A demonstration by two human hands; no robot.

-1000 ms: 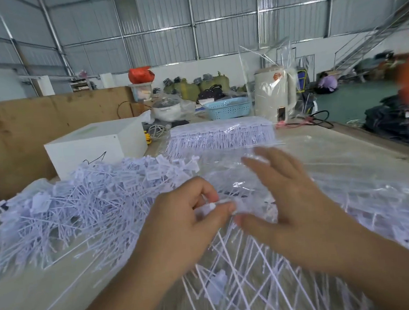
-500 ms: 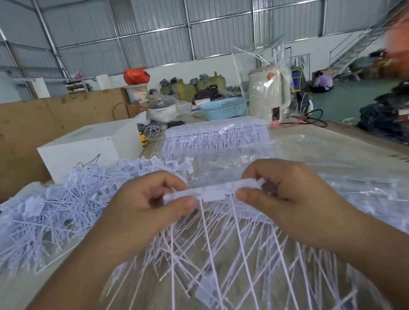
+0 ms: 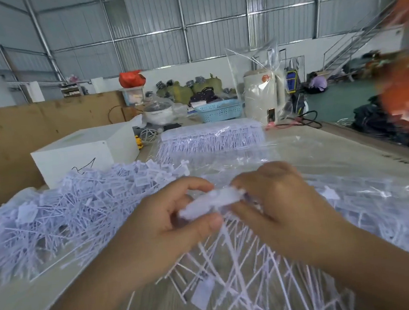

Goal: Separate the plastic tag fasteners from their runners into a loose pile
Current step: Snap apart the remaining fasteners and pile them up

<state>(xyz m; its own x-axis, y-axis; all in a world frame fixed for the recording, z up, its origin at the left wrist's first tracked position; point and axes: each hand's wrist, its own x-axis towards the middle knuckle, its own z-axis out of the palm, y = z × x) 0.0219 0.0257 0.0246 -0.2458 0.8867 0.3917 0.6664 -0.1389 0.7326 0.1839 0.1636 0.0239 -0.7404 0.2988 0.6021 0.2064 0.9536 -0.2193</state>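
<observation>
— Corrugated metal walls and a steel staircase are closing in a big warehouse room, and a pale worktop is running across the foreground under sheets of clear plastic film. What is lying on it?

— Largest first: a loose pile of separated fasteners is spreading over the left half, in front of a white box. Farther back, a stacked block of fasteners still on their runners is sitting flat, with a blue basket and a cream appliance wrapped in a clear bag behind it. I am finding no writing sharp enough to read anywhere.

— And the hands?

— Both are meeting at the centre on one blurred white runner strip. The left hand is curling round its left end, thumb pressing underneath. The right hand is pinching the right end with bent fingers. Thin stems are fanning down from the strip toward the near edge, over a small loose tag.

— What is differing from half a second ago?

— Then the strip was being held level and straight between the two thumbs; now it is tilting, left end lower, and smearing with motion, with the hands drawn closer together.
</observation>
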